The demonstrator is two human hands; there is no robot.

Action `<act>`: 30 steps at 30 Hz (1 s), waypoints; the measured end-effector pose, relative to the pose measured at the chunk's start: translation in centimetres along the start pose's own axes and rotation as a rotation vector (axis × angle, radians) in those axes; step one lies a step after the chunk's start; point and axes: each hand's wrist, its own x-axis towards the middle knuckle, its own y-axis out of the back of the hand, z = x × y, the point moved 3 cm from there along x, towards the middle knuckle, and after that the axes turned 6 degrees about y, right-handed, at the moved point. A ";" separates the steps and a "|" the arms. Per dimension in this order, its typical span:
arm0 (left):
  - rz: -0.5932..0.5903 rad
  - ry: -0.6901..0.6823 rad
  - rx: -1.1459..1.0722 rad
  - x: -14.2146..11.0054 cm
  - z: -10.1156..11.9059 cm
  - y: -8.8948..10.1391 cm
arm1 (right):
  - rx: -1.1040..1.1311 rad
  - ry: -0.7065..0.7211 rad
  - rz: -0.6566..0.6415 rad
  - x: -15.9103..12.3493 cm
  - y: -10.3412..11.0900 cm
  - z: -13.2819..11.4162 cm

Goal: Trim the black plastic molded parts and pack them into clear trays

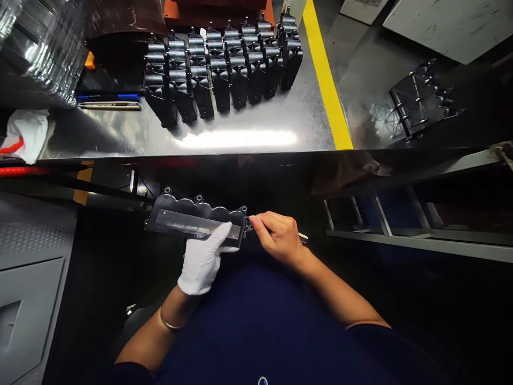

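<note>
My left hand (202,259) wears a white glove and is closed around the lower edge of a black moulded plastic cover (176,206), its thumb lying over the flat face. The cover has a scalloped upper edge with small round screw lugs. At the cover's right end, my bare right hand (278,232) pinches a slim knife-like tool (303,237). The tool's pale rear end sticks out behind the palm, and its tip meets the lugs at the cover's corner. Fingers hide most of the tool, so its exact kind is unclear.
Several similar black parts (218,69) stand in a row on the metal bench (256,133). A blue pen (108,98) and a slim silver tool (110,106) lie left of them. Yellow tape (326,75) crosses the bench. Another black part (420,101) lies at right.
</note>
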 end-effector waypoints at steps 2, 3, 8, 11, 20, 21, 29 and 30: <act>0.001 -0.002 0.022 0.0 0.0 0.2 | 0.007 0.039 -0.063 0.2 0.4 0.2; -0.002 0.008 0.040 0.0 0.0 0.3 | 0.024 0.072 -0.113 0.4 0.7 0.3; -0.061 0.113 0.126 -0.5 0.1 0.3 | 0.080 0.251 -0.406 1.5 2.7 0.9; -0.183 0.215 0.164 -0.5 -0.1 -0.2 | 0.081 0.368 -0.601 2.0 4.0 0.9; -0.404 0.313 0.096 0.8 0.6 -0.4 | 0.102 0.478 -0.683 2.5 5.4 0.3; -0.410 0.325 0.126 0.8 0.6 -0.4 | 0.073 0.483 -0.637 2.6 5.3 0.4; -0.387 0.358 0.203 1.4 -0.1 0.1 | -0.051 0.553 -0.568 2.8 4.6 0.1; -0.386 0.361 0.209 1.4 -0.1 0.1 | -0.064 0.557 -0.569 2.8 4.6 0.1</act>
